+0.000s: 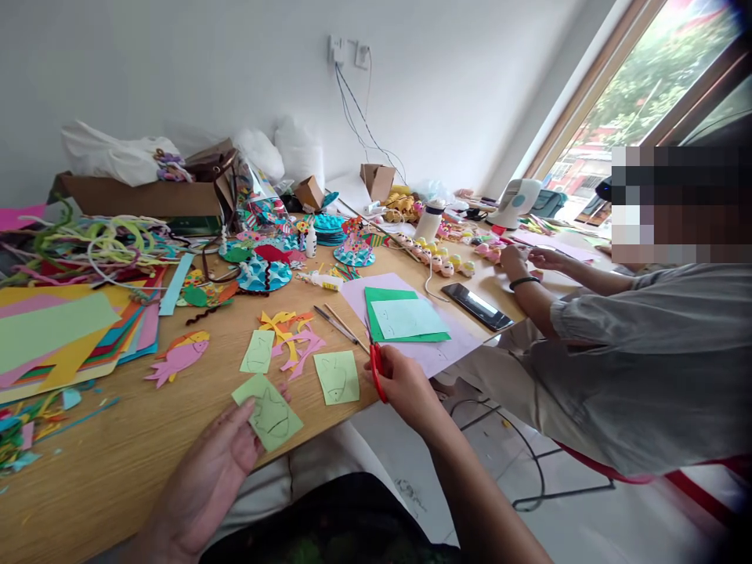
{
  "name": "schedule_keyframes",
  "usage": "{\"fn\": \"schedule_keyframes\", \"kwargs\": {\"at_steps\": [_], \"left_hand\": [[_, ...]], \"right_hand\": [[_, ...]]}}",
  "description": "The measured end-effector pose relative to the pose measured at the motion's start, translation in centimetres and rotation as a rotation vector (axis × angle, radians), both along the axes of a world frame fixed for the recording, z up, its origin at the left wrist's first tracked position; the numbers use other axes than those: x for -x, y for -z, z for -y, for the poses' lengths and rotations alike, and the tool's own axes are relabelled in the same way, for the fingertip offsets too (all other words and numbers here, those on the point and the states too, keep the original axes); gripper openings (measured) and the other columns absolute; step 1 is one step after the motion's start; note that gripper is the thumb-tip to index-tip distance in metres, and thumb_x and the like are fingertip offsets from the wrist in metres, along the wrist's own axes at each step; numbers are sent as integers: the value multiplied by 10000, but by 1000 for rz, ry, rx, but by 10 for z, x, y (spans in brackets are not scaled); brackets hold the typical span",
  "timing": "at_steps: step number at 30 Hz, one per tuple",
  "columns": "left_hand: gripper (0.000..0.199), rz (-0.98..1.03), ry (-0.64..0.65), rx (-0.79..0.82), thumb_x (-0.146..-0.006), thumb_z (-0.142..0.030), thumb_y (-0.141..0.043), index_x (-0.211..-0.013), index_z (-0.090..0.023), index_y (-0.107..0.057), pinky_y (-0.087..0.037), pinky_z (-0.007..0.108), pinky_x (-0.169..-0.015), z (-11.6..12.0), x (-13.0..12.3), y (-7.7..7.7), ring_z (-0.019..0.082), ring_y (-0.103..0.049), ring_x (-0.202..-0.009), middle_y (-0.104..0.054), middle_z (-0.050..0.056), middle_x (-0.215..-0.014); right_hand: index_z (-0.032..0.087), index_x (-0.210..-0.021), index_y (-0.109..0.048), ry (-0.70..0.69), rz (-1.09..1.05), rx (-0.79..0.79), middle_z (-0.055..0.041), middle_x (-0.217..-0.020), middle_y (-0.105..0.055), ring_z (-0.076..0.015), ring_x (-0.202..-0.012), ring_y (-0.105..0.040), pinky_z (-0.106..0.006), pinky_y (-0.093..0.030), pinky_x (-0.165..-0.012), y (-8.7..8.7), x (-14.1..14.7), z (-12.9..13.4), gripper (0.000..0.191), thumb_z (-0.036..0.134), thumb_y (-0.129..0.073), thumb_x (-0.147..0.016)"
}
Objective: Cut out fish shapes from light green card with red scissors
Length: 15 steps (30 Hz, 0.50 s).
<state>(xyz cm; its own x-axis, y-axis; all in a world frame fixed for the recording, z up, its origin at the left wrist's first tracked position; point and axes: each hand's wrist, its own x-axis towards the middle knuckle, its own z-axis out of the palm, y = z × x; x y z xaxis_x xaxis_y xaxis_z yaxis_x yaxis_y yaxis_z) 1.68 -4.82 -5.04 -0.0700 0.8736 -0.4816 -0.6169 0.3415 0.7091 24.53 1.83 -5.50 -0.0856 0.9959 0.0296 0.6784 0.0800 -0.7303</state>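
My left hand (226, 454) pinches a light green paper square (271, 413) with a fish drawn on it in pencil, held over the table's front edge. In my right hand (411, 388) are red-handled scissors (377, 374), their blades pointing away from me and apart from the paper. Two more green pieces with fish outlines, a smaller paper piece (257, 352) and a larger paper piece (337, 377), lie flat between and beyond my hands. Behind them are yellow and pink paper offcuts (299, 345), a pen (334, 324) and a thin wooden stick.
Cut-out paper fish (181, 358) and stacked coloured paper (64, 333) lie left. Green and pale sheets (403, 317) and a phone (477, 305) lie right. Glue bottles and blue decorated crafts (264, 272) stand farther back. A co-worker (634, 313) sits at right.
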Motion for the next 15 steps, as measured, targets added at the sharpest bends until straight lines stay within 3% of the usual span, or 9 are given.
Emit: {"fn": "schedule_keyframes", "kwargs": {"at_steps": [7,15], "left_hand": [[536,108,90,-132,-831,-133,-588,-1339,-262,-475,-533,282,-885,-16,-21,2,197,-636,-1084,-691,36,-1177],[344,116,215,-114,-891,-177,-510,-1230,-187,-568,-543,327,-865,-28,-40,1,226,-650,-1053,-690,97,-1159]], "right_hand": [[159,-751,-566,-8,-233,92,17,-603,-568,-125,-543,-488,-230,-352,-502,15,-4,-2,88,241,-593,-732],[180,-736,-559,-25,-236,86,25,-621,-540,-122,-545,-469,-225,-340,-495,16,7,1,99,252,-619,-704]]}}
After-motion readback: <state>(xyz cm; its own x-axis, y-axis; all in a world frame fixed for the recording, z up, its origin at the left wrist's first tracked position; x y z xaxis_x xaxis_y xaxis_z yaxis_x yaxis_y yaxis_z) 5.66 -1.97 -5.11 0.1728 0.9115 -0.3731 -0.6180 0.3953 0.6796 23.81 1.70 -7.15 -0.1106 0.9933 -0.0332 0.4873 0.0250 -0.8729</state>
